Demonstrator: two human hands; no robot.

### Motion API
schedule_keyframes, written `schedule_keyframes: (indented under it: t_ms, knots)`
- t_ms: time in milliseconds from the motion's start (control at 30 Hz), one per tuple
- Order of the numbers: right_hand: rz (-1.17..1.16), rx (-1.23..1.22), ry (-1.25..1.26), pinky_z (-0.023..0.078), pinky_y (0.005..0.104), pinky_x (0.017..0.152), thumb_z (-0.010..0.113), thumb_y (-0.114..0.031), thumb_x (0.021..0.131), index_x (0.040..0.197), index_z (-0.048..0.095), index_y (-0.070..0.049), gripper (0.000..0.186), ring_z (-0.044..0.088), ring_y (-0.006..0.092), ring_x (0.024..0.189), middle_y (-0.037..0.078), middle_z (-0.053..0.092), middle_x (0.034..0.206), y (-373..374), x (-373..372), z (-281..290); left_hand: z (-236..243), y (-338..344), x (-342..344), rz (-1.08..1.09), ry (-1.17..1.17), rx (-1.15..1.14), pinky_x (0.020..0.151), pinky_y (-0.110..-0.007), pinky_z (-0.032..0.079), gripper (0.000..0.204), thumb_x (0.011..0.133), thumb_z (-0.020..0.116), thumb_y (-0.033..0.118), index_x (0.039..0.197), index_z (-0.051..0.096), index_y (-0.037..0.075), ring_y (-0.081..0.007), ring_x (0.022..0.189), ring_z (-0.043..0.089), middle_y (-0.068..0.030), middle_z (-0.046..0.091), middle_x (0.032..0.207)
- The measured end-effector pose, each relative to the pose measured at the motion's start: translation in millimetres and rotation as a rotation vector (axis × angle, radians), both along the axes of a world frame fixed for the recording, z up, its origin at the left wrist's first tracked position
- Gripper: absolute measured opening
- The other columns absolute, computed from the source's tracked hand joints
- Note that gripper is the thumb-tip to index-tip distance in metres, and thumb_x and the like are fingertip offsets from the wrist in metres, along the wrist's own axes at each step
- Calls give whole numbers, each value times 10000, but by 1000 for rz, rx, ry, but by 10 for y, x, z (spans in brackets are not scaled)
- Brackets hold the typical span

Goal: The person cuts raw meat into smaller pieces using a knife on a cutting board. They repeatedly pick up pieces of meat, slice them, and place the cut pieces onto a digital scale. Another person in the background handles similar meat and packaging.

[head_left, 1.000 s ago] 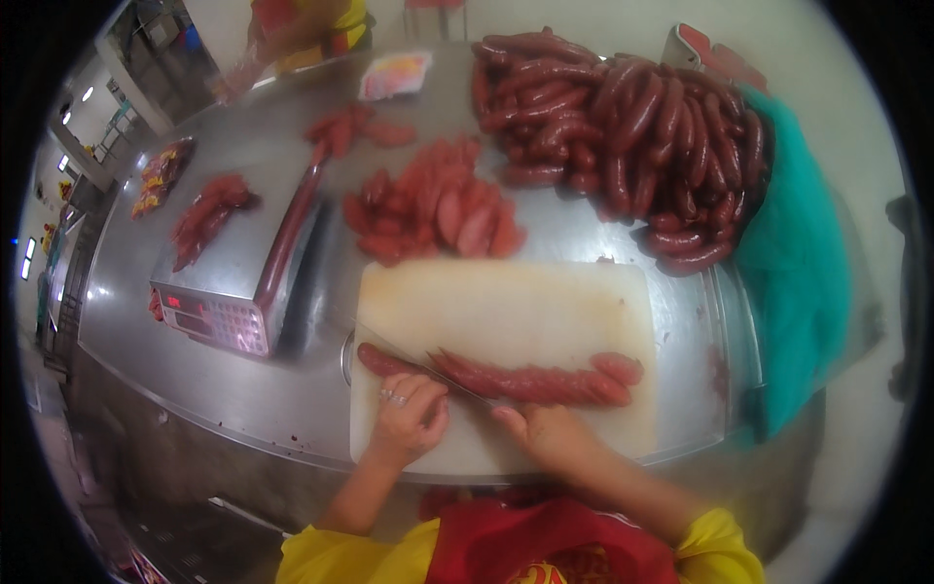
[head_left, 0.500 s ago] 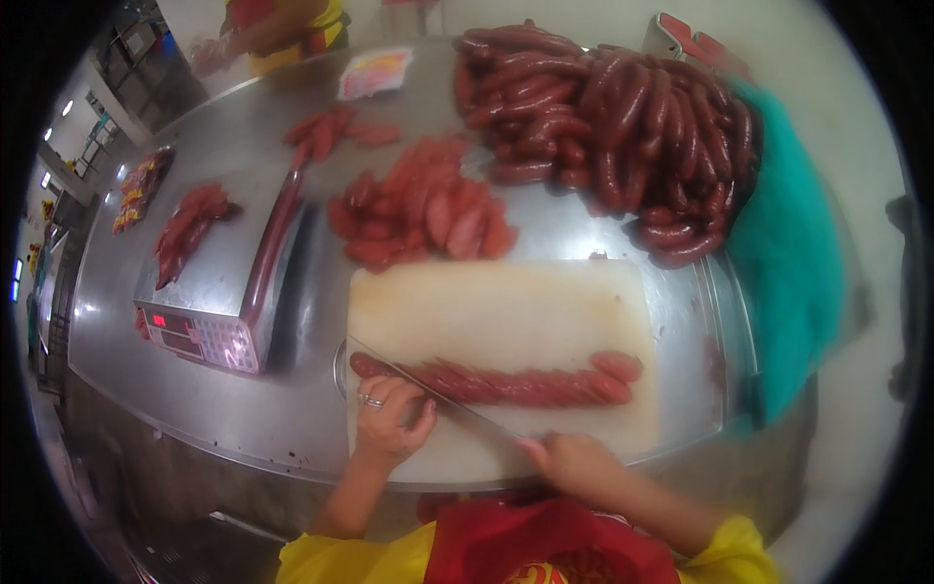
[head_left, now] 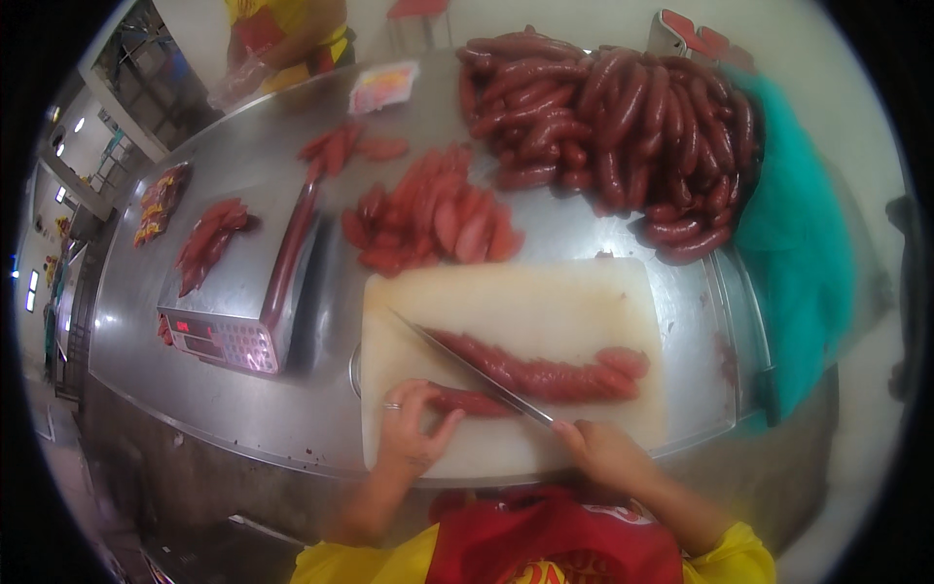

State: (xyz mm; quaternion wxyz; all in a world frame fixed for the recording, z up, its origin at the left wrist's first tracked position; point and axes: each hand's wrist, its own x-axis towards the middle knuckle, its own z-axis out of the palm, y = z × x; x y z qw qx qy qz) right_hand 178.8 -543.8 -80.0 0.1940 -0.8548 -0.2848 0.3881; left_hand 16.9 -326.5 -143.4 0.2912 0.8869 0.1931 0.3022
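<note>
On the white cutting board, my right hand grips a long-bladed knife, the tip pointing to the far left. My left hand pinches the left end of a short length of red sausage, on the near side of the blade. Its right end reaches close to the knife. Beyond the blade lies a slanting row of sausage slices, overlapping one another, with a couple of loose slices at the right end.
A heap of sliced sausage lies past the board. Whole sausages are piled at the far right, beside green netting. A digital scale at left carries sausage pieces and one long sausage. Another person stands across the steel table.
The knife has swept the slices' left end away from me. My left hand has drawn a sausage piece nearer, apart from the row. The whole view has shifted slightly.
</note>
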Motion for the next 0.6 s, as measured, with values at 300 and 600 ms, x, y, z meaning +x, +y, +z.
schedule_keyframes:
  t_ms: [300, 600]
  knots:
    - [160, -162, -317, 503, 511, 543, 445, -583, 930, 732, 584, 0, 631, 616, 454, 582, 239, 594, 570, -953, -31, 536, -53, -108, 161, -14, 3, 128, 775, -392, 446, 289, 671, 730, -8, 924, 603, 46, -308, 902, 526, -131, 552, 956]
    - [242, -45, -263, 511, 485, 524, 435, -555, 946, 699, 609, 6, 638, 629, 423, 569, 234, 596, 573, -489, 120, 127, -45, -97, 222, -20, -71, 111, 767, -382, 456, 227, 687, 735, -4, 872, 617, 52, -307, 863, 544, -118, 578, 918]
